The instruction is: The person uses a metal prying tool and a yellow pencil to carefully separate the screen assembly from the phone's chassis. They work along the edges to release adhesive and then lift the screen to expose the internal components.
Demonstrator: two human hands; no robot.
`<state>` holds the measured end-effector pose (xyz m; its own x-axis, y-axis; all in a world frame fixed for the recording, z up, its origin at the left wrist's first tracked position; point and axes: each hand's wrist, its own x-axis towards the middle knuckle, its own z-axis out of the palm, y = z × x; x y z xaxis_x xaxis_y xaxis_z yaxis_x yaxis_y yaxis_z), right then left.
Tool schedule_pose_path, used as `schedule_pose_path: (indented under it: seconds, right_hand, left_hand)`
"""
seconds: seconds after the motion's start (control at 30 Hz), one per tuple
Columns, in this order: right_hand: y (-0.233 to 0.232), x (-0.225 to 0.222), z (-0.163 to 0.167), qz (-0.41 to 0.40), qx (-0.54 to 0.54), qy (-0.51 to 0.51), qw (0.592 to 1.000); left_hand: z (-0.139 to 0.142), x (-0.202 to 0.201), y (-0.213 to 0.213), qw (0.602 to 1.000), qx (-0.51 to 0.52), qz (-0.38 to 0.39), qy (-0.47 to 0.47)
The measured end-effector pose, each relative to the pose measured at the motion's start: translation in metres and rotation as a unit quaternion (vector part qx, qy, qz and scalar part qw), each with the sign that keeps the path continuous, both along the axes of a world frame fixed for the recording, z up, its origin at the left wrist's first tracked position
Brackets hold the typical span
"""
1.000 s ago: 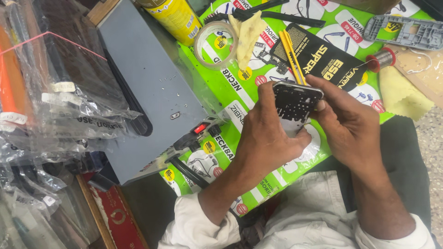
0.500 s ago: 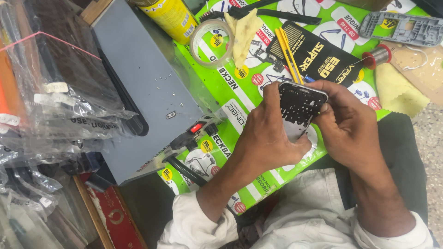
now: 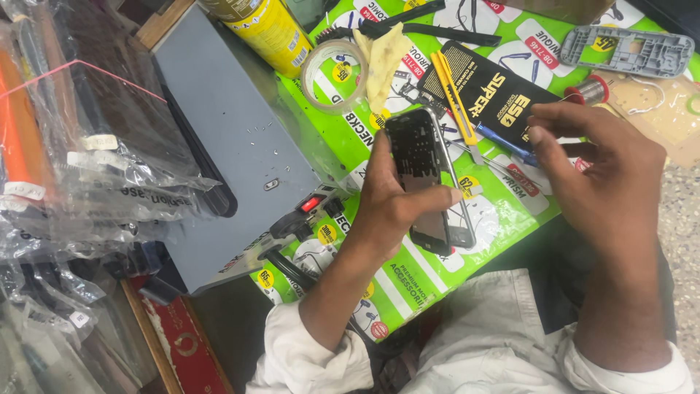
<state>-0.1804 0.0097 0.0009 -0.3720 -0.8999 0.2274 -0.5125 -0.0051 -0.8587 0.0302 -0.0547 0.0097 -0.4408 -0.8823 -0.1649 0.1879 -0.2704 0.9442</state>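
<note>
The left hand [image 3: 386, 208] grips a dark phone frame [image 3: 423, 175] — thumb laid across its lower half, fingers curled behind — and holds it above the green mat [image 3: 408, 284], in front of the person's lap. The frame's long axis runs from near the lap up and slightly left toward the tape roll [image 3: 334, 75], so its upper end points away from the body and its open, gridded face is turned up to the camera.

The right hand [image 3: 598, 182] hovers to the frame's right, apart from it, fingers loosely bent and the thumb and forefinger drawn close together at the tip; whether they pinch some small part cannot be told. Those fingertips lie level with the upper half of the frame, and a short gap of mat and black pouch [image 3: 496, 91] shows between them. Of the two hands, only the left touches the frame; the right is the free one, and the frame lies to its left.

Under that gap rest a yellow knife [image 3: 453, 95] and a blue-handled tool [image 3: 510, 149], both slanting much as the frame does. A grey box [image 3: 233, 146] stands to the left of the mat, well clear of both hands.
</note>
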Motion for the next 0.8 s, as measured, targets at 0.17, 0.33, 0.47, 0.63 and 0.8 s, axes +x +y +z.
schedule_pose_path:
  seconds: [0.17,0.33,0.47,0.63,0.8]
  right_hand:
    - [-0.010,0.023,0.002,0.011,0.019,0.084,0.996]
    - [-0.019,0.040,-0.011,0.054,-0.045,0.230,0.971]
    - [-0.020,0.040,-0.019,0.037,0.003,0.161,0.986]
    - [-0.027,0.034,-0.023,0.004,0.024,0.179,0.983]
    - [-0.041,0.043,-0.024,0.008,0.026,0.257,0.966]
  left_hand:
    - [-0.001,-0.004,0.006,0.999,-0.041,-0.005,-0.035]
    - [0.005,-0.010,0.013,0.982,-0.104,0.009,-0.161]
    - [0.007,-0.010,0.014,0.980,-0.109,0.006,-0.164]
    - [0.002,-0.011,0.015,0.989,-0.092,-0.010,-0.115]
    - [-0.001,-0.009,0.015,0.994,-0.072,-0.018,-0.084]
